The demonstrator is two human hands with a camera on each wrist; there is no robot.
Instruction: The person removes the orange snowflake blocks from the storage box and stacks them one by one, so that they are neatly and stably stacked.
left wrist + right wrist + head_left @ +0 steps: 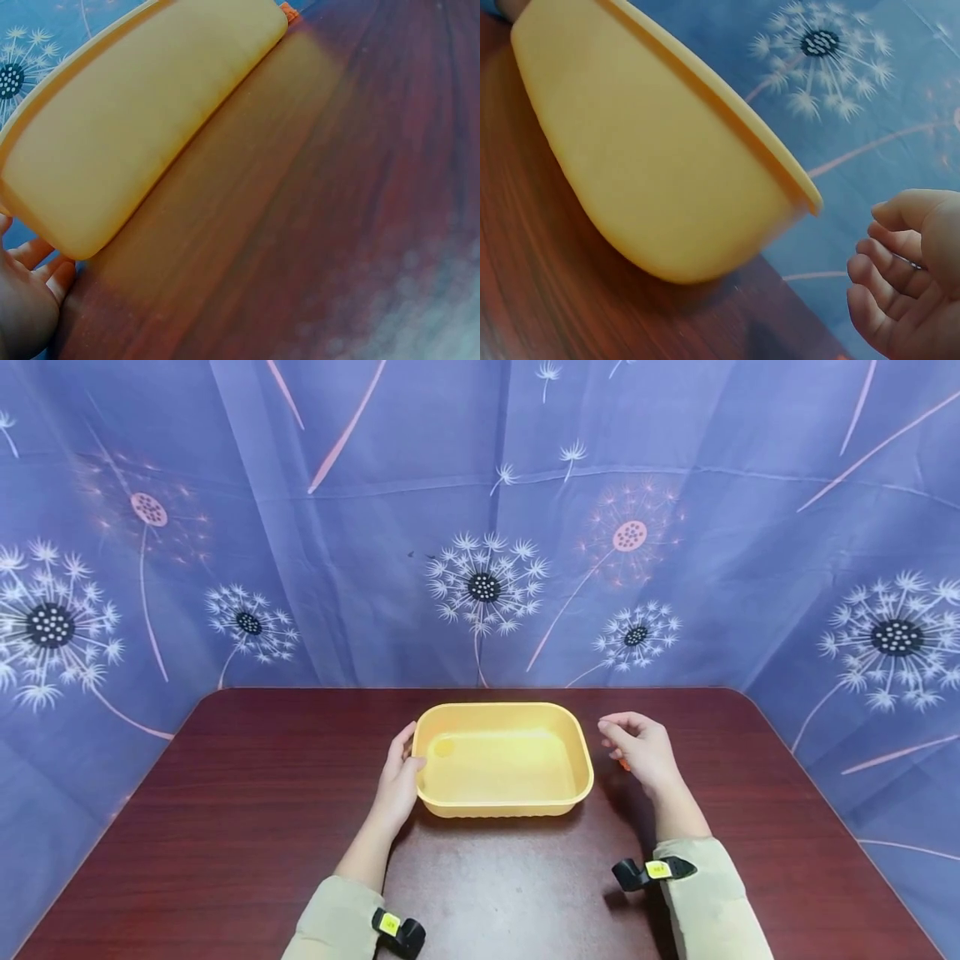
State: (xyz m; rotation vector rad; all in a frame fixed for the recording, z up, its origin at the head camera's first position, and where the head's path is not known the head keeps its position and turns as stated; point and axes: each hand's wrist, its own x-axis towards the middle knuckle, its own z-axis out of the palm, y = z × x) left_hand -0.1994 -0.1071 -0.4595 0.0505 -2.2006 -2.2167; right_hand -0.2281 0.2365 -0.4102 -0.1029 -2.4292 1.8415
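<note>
A yellow rectangular plastic basin (495, 810) with rounded corners stands on the dark red wood table. My left hand (397, 783) grips its left end, thumb over the rim and fingers along the outer wall. In the left wrist view, the left hand (30, 300) shows at the basin's near corner (82, 217). Apart from the basin's right end, my right hand (641, 750) hovers with loosely bent fingers; the right wrist view shows nothing between the thumb and fingers of this hand (915, 277). A small orange thing (624, 764) lies below it, mostly hidden.
Inside the basin, a round yellow spot (444, 747) shows near the left end; what it is I cannot tell. Behind the table (225, 827) hangs a blue curtain (375, 568) with dandelion prints. Black straps (633, 874) sit around both sleeves.
</note>
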